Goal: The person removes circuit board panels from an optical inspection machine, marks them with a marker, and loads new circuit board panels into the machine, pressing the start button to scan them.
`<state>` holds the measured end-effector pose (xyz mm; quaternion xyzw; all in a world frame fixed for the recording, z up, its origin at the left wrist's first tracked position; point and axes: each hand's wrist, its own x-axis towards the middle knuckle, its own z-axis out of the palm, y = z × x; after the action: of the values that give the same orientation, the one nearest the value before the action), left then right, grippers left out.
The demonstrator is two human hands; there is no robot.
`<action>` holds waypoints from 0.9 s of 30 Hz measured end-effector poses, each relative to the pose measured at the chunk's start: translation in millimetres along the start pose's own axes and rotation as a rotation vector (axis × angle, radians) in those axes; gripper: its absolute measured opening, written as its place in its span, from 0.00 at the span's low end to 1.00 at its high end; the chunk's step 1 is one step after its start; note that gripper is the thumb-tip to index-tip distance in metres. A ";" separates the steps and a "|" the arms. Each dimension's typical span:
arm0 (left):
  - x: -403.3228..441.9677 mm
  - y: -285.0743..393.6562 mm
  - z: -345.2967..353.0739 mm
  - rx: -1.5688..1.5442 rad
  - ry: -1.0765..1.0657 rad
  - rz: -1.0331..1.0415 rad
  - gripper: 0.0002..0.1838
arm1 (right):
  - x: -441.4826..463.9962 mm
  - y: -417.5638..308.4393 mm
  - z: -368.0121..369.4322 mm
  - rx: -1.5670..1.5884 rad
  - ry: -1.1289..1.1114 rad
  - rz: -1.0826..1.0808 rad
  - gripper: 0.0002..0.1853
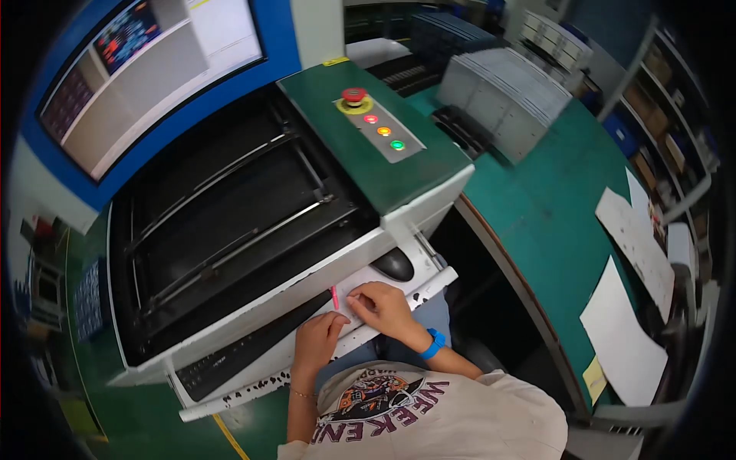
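Observation:
Both hands are over the white pull-out tray (268, 366) below the machine. My left hand (319, 342) is near the tray's middle with its fingers curled; whether anything is between them is too small to tell. Just to its right, my right hand (382, 308) has bent fingers, thumb and forefinger close together, their tips partly hidden. A small pink stick-like object (334, 297) lies right by the fingertips of both hands. A black keyboard (230, 360) is left of my hands, and a black mouse (393, 265) sits beyond my right hand.
Above the tray stands the machine with its black rail bed (230, 207), a red emergency button (353, 96) and lit buttons. A monitor (153, 69) is at upper left. On the right, a green table (529, 222) holds a grey rack (502, 100) and white sheets (622, 337).

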<state>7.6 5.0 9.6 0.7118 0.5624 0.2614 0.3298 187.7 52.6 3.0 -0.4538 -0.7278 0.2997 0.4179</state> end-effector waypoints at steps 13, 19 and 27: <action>1.4 22.4 0.3 -0.017 0.005 -0.061 0.14 | -8.3 -79.7 -115.1 0.947 -0.185 -0.431 0.21; 2.1 23.2 4.9 -0.044 -0.006 -0.091 0.16 | -42.3 -127.4 -165.9 1.244 -0.219 -1.041 0.32; 2.5 22.2 5.9 -0.028 0.011 -0.010 0.18 | -52.0 -135.9 -172.6 1.275 -0.152 -0.998 0.32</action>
<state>26.5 3.1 22.7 0.7028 0.5639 0.2716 0.3380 296.3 -40.4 177.6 0.2709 -0.5602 0.4647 0.6299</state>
